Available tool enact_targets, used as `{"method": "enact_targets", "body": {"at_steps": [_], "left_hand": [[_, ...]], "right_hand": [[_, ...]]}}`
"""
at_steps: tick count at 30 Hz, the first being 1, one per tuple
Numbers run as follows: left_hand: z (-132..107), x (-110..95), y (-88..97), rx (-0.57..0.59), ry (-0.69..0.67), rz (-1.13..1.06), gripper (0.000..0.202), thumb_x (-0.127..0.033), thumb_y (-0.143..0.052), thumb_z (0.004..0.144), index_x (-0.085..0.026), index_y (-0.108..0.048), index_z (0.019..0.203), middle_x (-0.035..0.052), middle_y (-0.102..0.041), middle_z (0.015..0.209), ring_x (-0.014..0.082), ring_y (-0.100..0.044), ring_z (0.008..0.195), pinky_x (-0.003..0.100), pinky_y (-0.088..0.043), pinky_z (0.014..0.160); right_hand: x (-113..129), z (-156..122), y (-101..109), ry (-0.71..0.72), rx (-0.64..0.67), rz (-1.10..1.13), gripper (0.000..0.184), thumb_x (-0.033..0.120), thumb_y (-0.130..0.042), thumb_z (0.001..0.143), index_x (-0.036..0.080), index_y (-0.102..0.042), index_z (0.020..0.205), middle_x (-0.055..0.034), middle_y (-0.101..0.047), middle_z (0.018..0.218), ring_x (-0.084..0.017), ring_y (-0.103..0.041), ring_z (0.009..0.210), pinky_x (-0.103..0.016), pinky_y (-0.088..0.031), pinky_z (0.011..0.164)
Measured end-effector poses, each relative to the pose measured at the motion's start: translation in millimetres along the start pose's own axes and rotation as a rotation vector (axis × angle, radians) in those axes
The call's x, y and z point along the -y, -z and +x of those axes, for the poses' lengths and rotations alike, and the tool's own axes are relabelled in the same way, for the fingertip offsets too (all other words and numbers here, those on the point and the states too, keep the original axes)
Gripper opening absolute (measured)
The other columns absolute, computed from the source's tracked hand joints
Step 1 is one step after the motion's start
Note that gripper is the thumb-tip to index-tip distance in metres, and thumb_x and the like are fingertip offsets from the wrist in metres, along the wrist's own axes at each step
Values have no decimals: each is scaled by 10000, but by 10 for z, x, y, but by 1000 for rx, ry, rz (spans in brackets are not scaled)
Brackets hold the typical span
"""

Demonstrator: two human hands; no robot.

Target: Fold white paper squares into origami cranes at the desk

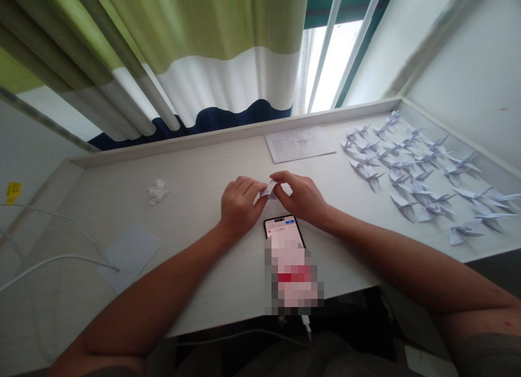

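Note:
A small folded piece of white paper [268,189] is pinched between both hands above the middle of the white desk [195,203]. My left hand [239,204] grips its left side with curled fingers. My right hand [299,195] holds its right side, fingers closed over the top. A phone [285,233] lies flat just below the hands, screen lit.
Several folded paper cranes [411,171] are spread over the right part of the desk. A printed sheet [299,144] lies at the back, a crumpled paper [157,191] to the left, a blank square sheet [128,252] and white cables [52,260] at the near left. Curtains hang behind.

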State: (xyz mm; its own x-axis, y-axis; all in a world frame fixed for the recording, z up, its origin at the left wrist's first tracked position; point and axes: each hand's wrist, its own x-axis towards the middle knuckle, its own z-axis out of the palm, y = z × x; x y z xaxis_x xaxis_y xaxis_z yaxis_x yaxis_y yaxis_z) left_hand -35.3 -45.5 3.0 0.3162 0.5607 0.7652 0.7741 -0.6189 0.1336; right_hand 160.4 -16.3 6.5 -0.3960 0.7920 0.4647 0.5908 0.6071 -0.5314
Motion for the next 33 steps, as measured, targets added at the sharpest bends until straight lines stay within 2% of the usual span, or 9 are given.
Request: {"method": "enact_targets", "body": {"at_steps": [3,6,11,15,18,22,26,30,33], "left_hand": [[10,-20,17,-29,-73,42,68,-162,-635,971,-216,-673,955,48,-765,883,234,-680,863,373,-455,752],[8,-44,8,-27,-53,78,73,-177,-623,977,-224,-660,935,44,-764,876,227,-683,845,370,-448,750],[-4,-57,-15,-31,-38,95,99,-177,-633,978,-208,-684,1057,49,-782,900,228,-703,845,366,-464,745],[-26,-30,-27,-38,0,25,91,-202,-623,995,-218,-711,1012,55,-800,918,226,-730,865,358,-501,756],[-42,-5,-69,-14,119,-141,129,-226,-616,1003,-222,-744,1015,57,-819,965,215,-754,895,356,-544,827],[-27,27,-153,-23,494,-395,137,-305,-724,935,-236,-781,1039,43,-832,1009,211,-752,899,348,-571,855],[31,55,-176,-41,762,-680,167,-365,-799,859,-201,-800,892,39,-805,850,184,-705,758,313,-548,746],[86,-23,-141,-134,860,-815,240,-408,-859,798,-185,-784,848,29,-767,802,155,-667,714,281,-513,681],[103,-117,-142,-145,874,-848,300,-450,-881,767,-182,-756,817,14,-728,742,141,-630,662,277,-503,649]], "right_hand": [[28,-10,-5,-16,10,-67,244,222,-535,992,179,-704,1161,-91,-826,973,-232,-756,817,-330,-518,733],[42,-16,3,12,31,-141,237,247,-500,1020,173,-721,1063,-79,-813,856,-215,-726,717,-315,-455,666],[41,-21,34,75,24,-219,324,295,-459,1065,168,-741,970,-93,-816,838,-215,-720,685,-326,-441,650],[28,-22,27,123,-15,-145,281,277,-502,1050,173,-730,1176,-113,-833,1021,-237,-756,818,-345,-514,732],[6,-5,-2,98,-24,-15,227,245,-545,1022,190,-723,1153,-101,-828,1050,-241,-766,875,-353,-548,777],[-29,34,-38,-56,-7,284,115,272,-620,978,203,-701,1023,-58,-805,898,-212,-767,841,-335,-586,800],[-25,45,-32,-139,47,498,271,350,-704,929,184,-666,1140,-68,-785,918,-203,-757,820,-360,-615,829],[31,23,-17,-127,70,482,425,331,-779,854,193,-638,1230,-57,-773,951,-198,-740,822,-369,-623,850],[56,14,-18,-127,27,439,377,333,-746,881,196,-646,1218,-48,-760,931,-195,-730,819,-367,-625,843]]}}
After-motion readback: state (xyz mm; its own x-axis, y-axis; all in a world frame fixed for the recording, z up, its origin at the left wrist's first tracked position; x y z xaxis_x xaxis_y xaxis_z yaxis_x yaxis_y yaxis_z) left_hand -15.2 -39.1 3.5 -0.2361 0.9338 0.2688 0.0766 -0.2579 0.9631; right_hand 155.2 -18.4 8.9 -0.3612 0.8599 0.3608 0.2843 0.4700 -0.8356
